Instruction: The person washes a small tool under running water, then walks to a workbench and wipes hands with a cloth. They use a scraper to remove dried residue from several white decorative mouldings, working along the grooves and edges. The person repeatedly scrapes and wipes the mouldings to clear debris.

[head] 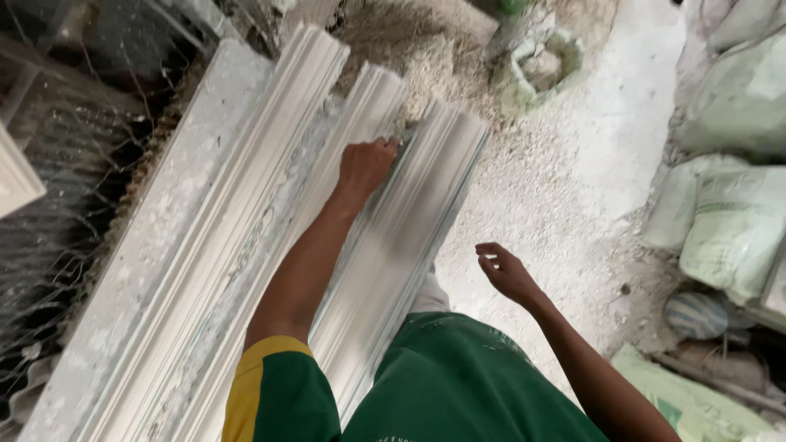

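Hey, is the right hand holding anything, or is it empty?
Empty. The right hand hangs open over the dusty floor, fingers loosely curled around nothing, while the left hand presses on the white plaster moulding.

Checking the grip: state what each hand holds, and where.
Left hand presses on the white moulding near its far end; whether it holds a tool cannot be told. Right hand holds nothing.
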Demonstrator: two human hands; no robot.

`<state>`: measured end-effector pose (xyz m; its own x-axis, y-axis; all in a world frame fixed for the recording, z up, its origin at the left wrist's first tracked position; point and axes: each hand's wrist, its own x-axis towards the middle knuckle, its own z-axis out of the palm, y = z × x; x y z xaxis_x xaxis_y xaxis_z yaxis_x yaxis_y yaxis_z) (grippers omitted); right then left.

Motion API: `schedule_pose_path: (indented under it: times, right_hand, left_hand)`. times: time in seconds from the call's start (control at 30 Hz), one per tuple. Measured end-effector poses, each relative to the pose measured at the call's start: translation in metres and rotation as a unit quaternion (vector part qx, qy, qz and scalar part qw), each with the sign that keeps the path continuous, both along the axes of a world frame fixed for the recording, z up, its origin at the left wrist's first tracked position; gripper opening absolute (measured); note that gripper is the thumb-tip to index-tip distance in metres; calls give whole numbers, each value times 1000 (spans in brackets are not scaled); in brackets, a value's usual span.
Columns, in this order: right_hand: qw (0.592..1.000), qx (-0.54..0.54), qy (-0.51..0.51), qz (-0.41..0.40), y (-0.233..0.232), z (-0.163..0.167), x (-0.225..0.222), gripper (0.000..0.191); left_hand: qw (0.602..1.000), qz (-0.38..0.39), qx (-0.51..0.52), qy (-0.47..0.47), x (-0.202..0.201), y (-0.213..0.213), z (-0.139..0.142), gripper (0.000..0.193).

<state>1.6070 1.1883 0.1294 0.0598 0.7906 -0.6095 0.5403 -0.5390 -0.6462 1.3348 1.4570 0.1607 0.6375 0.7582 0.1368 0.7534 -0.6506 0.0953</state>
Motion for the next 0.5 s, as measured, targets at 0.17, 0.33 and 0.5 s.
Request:
schedule_pose_path:
  times: [0.17, 0.33, 0.5]
  right_hand:
    - [1000, -22, -12, -9, 80, 7, 31, 44]
    - [1000, 7, -4, -25, 116, 15, 41, 44]
    - [1000, -16, 2, -24, 136, 25, 51, 44]
  left_hand:
    - [1000, 4, -4, 10, 24, 66, -7, 26]
    - [999, 7, -48, 13, 27, 85, -17, 21]
    - [1000, 1, -31, 5, 40, 90, -19, 17]
